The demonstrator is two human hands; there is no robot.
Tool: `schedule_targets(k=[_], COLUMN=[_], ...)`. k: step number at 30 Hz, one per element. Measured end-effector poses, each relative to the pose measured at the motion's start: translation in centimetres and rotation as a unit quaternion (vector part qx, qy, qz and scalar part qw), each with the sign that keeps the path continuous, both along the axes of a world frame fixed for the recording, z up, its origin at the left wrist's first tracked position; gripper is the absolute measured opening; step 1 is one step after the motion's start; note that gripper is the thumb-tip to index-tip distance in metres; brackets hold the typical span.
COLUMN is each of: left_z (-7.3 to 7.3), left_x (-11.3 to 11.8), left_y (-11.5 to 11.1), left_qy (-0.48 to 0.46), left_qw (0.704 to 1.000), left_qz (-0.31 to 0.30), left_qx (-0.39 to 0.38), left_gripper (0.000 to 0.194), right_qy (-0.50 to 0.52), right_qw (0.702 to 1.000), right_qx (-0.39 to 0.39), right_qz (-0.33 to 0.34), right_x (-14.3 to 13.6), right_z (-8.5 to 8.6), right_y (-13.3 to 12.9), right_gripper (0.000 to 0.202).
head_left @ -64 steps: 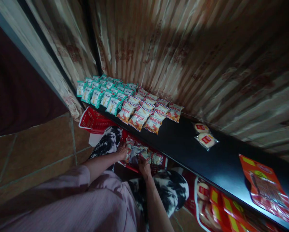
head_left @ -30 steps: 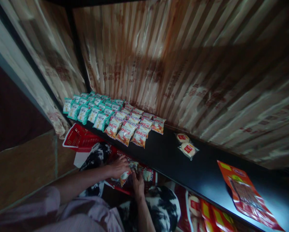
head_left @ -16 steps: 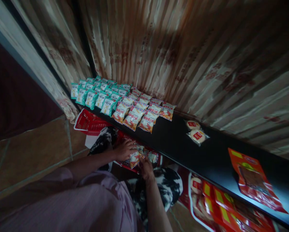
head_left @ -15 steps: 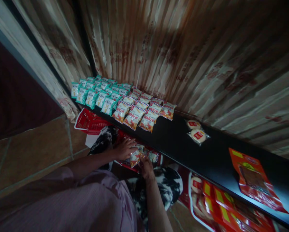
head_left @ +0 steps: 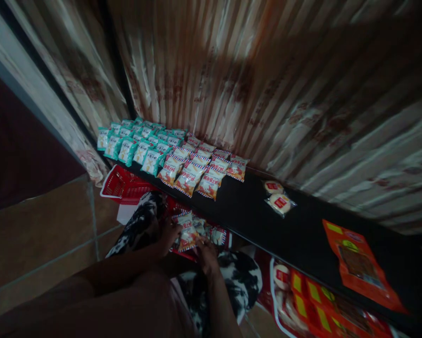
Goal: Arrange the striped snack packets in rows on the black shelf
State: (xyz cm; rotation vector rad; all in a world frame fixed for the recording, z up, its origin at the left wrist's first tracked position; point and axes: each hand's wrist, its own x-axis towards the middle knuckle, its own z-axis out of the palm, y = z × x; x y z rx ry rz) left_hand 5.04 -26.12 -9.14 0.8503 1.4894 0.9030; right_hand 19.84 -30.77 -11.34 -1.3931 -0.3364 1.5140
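My left hand (head_left: pixel 167 233) grips an orange snack packet (head_left: pixel 186 234) and holds it upright over the red basket (head_left: pixel 183 206) on my lap. My right hand (head_left: pixel 206 253) rests just right of that packet, fingers on the packets inside the basket; whether it grips one is hidden. On the black shelf (head_left: pixel 253 211) in front lie rows of teal packets (head_left: pixel 135 146) at the left and orange packets (head_left: pixel 197 171) beside them.
Two round red-labelled cakes (head_left: pixel 277 197) and a flat red-orange bag (head_left: pixel 359 263) lie further right on the shelf. A second red basket (head_left: pixel 121 185) stands on the tiled floor at left. A bag with more red packets (head_left: pixel 302 295) sits below right. A striped curtain backs the shelf.
My left hand has closed on an orange packet and lifted it upright out of the basket. The view has shifted slightly; my right hand stays at the basket.
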Motion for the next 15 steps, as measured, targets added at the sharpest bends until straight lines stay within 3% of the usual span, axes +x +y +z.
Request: schedule_targets(k=[4, 7, 11, 15], left_z=[0.0, -1.4, -3.2, -2.4], left_x=[0.1, 0.0, -0.1, 0.6], left_y=[0.2, 0.6, 0.7, -0.3], left_qy=[-0.093, -0.059, 0.0, -0.016], left_qw=[0.993, 0.994, 0.998, 0.998], left_qz=[0.067, 0.03, 0.015, 0.01], left_qx=[-0.018, -0.083, -0.056, -0.059], left_gripper=[0.049, 0.032, 0.037, 0.044], right_qy=[0.011, 0.048, 0.06, 0.055], right_qw=[1.0, 0.997, 0.988, 0.986], right_qx=[0.006, 0.014, 0.051, 0.062], right_qz=[0.01, 0.057, 0.131, 0.147], right_x=[-0.2, -0.3, -0.4, 0.1], right_z=[0.9, 1.0, 1.4, 2.4], right_y=[-0.5, -0.6, -1.0, -1.6], right_gripper=[0.042, 0.056, 0.051, 0.045])
